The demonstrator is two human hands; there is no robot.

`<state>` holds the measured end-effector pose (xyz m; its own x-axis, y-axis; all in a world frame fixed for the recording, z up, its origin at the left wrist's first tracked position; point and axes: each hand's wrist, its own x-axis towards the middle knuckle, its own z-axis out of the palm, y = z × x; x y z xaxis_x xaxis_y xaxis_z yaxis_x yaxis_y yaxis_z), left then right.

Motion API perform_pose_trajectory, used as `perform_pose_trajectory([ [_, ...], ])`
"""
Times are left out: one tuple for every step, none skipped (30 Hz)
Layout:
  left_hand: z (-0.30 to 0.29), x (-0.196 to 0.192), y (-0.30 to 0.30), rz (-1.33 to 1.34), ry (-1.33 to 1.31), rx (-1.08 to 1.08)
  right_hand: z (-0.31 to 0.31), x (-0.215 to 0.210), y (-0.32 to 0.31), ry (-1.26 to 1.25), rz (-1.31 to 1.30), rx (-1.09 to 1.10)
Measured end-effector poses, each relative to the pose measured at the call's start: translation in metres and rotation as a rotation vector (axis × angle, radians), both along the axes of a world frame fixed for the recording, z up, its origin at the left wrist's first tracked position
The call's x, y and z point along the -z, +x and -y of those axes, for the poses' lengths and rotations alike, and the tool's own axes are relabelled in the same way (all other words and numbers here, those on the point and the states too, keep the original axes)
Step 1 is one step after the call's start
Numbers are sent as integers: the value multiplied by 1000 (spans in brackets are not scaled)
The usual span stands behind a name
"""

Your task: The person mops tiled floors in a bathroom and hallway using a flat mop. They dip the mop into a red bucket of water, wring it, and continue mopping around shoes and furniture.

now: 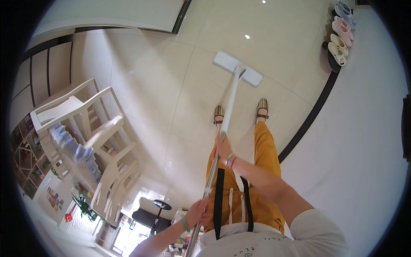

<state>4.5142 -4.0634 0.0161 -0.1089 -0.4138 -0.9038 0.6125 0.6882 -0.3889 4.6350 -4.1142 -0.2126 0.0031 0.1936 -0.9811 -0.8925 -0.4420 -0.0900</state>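
A flat mop with a white rectangular head [227,62] and a long white and silver pole lies across the middle of the view. Its head rests on the pale tiled floor [150,77], ahead of my feet. Partway up the pole, my right hand [223,150] is wrapped around it in front of my thighs. My left hand [197,211] grips the pole closer to my body, near my left hip. The pole's upper end runs out of the lower edge of the view.
White wooden chairs [115,180] stand around a table with a pale blue cloth [77,147] on the left. Several pairs of slippers [342,30] sit on a rack at the far right, along the white wall [355,128]. Dark skirting [308,118] borders that wall.
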Motion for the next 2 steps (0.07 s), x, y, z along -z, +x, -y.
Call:
perform_pose_trajectory([
  [-5,13,17,37,16,18,-4,18,25,-3,-20,11],
  [-8,29,25,152,78,49,-12,38,46,38,-32,15],
])
